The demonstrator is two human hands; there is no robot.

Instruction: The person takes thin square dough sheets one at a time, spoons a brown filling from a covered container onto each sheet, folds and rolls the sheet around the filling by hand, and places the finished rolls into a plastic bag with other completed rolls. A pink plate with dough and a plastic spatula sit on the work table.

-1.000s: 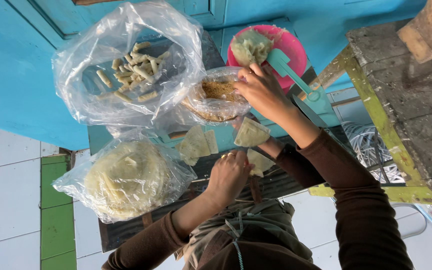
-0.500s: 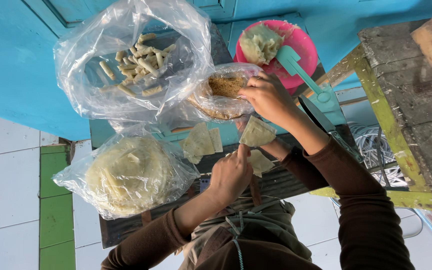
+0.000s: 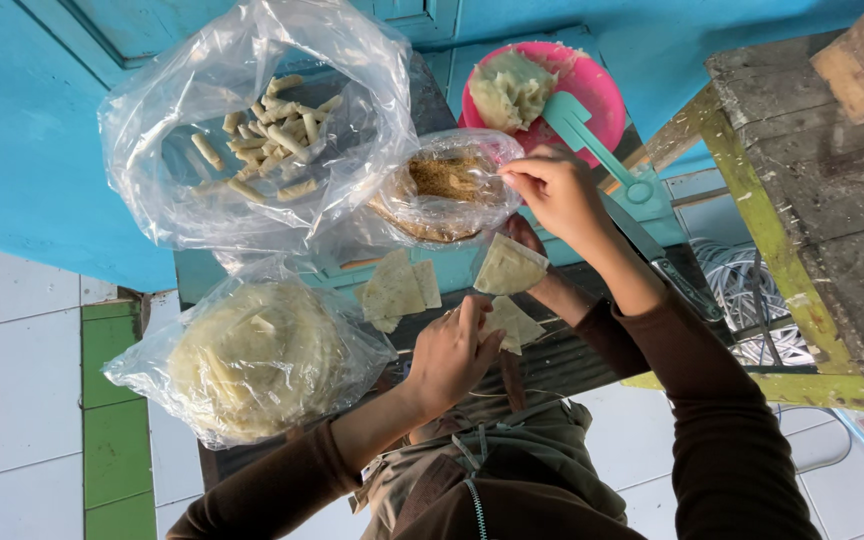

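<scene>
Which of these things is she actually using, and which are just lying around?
In use:
right hand, pinching at filling bag
left hand, on wrapper
cut wrappers
bag of rolls
bag of round sheets

Probably lying about:
pink bowl with scraper
knife
wire coil

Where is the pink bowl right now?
In the head view, the pink bowl sits top centre-right, just above the right hand, beside the bag of brown filling.

rolls (image 3: 270,130) in bag left of bowl (image 3: 592,85); wrappers (image 3: 252,360) in bag below
</scene>
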